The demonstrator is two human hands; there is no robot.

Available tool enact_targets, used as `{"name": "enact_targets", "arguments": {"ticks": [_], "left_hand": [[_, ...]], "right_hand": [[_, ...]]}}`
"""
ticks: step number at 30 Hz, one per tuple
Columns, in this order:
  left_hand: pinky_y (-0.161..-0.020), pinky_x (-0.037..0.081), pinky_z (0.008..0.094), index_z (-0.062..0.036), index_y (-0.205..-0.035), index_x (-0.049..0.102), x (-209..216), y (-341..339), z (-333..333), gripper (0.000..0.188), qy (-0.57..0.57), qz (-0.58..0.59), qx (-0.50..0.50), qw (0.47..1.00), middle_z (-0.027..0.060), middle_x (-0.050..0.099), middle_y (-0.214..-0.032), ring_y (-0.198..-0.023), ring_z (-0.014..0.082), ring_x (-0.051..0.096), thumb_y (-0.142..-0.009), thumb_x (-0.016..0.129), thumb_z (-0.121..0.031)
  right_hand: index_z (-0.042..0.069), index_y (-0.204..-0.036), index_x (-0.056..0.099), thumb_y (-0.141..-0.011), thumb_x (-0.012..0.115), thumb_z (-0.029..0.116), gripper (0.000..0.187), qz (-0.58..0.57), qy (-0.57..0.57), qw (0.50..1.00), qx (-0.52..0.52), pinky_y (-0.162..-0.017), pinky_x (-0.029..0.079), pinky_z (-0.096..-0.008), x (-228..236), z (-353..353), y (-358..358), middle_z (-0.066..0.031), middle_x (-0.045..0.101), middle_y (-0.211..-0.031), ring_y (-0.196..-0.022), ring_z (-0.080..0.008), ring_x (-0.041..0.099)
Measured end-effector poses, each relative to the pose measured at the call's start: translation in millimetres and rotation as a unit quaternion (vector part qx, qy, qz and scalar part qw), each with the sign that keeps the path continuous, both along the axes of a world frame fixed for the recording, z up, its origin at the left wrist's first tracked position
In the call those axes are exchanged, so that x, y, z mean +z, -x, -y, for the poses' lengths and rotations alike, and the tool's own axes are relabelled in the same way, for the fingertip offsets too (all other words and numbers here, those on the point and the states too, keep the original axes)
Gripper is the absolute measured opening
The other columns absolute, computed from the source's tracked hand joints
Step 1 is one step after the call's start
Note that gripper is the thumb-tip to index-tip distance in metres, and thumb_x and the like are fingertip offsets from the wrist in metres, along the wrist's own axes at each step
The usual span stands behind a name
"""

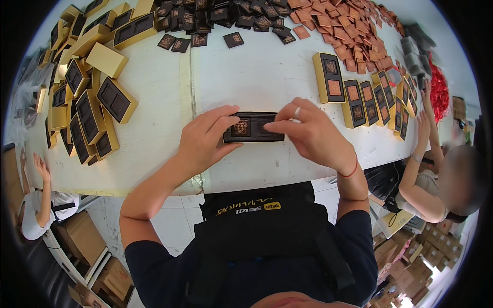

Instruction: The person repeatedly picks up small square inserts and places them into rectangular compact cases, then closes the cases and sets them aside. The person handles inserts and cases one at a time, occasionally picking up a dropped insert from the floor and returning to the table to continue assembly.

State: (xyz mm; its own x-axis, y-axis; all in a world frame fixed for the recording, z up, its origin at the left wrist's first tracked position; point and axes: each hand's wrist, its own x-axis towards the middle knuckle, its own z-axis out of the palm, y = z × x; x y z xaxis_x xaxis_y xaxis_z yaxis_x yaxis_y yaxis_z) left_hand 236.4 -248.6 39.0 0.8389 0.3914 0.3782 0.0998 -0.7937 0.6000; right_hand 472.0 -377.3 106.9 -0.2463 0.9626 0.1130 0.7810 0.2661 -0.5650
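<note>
A narrow box with a dark two-compartment tray (254, 116) lies crosswise on the table in front of me. Its left compartment holds a dark square chocolate piece (240, 128) with gold print. My left hand (208, 131) grips the box's left end, fingers on the far side and thumb on the near side. Over the right compartment, my right hand (308, 128) has its thumb and fingertips pinched together, touching the tray. Whatever those fingertips hold, if anything, is hidden. A ring and a red bracelet are on that hand and wrist.
Gold boxes with dark trays (92, 115) pile up at the left. Dark squares (215, 13) and copper-coloured squares (339, 25) heap along the far side. Filled boxes (354, 105) stand in a row at right. Other people (423, 190) work at both sides of the table (154, 92).
</note>
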Motion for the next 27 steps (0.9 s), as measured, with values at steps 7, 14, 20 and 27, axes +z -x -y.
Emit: {"name": "enact_targets", "arguments": {"ticks": [7, 14, 20, 27], "left_hand": [[-0.089, 0.057, 0.0375, -0.0075, -0.111, 0.062, -1, -1, -1, 0.059, -0.012, -0.013, -0.009, 1.0, 0.0099, 0.065, -0.127, -0.11, 0.0295, 0.066, -0.06, 0.091, -0.013], [-0.083, 0.056, 0.0377, -0.0075, -0.107, 0.061, -2, -3, 1, 0.053, -0.031, 0.011, 0.0, 0.999, 0.0061, 0.064, -0.123, -0.104, 0.0278, 0.066, -0.062, 0.089, -0.017], [-0.082, 0.056, 0.0371, -0.0068, -0.105, 0.063, -4, 0, 4, 0.052, -0.036, 0.001, -0.006, 0.999, 0.0082, 0.065, -0.122, -0.104, 0.0285, 0.066, -0.061, 0.088, -0.017], [-0.092, 0.055, 0.0411, -0.0021, -0.113, 0.065, 8, 3, 25, 0.045, -0.303, -0.094, 0.02, 0.948, 0.0142, 0.065, -0.128, -0.117, 0.0318, 0.064, -0.074, 0.081, -0.018]], "right_hand": [[0.01, -0.117, 0.07, -0.073, 0.068, -0.011, 0.049, -0.083, -0.061, 0.99, -0.098, -0.095, 0.048, -0.0387, -8, 0, 9, -0.0073, 0.065, -0.119, -0.111, -0.0291, 0.058], [0.005, -0.14, 0.055, -0.075, 0.079, 0.011, 0.069, 0.075, -0.051, 0.986, -0.138, -0.11, 0.036, -0.0471, -36, 42, 53, -0.0104, 0.049, -0.147, -0.129, -0.0294, 0.05], [0.005, -0.141, 0.053, -0.075, 0.079, 0.02, 0.072, 0.142, -0.053, 0.971, -0.185, -0.115, 0.027, -0.0537, -53, 57, 72, -0.0084, 0.048, -0.146, -0.135, -0.0261, 0.045], [0.01, -0.135, 0.06, -0.073, 0.08, 0.017, 0.065, 0.101, -0.113, 0.977, -0.153, -0.113, 0.031, -0.0526, -58, 43, 57, -0.0072, 0.054, -0.14, -0.131, -0.0261, 0.049]]}}
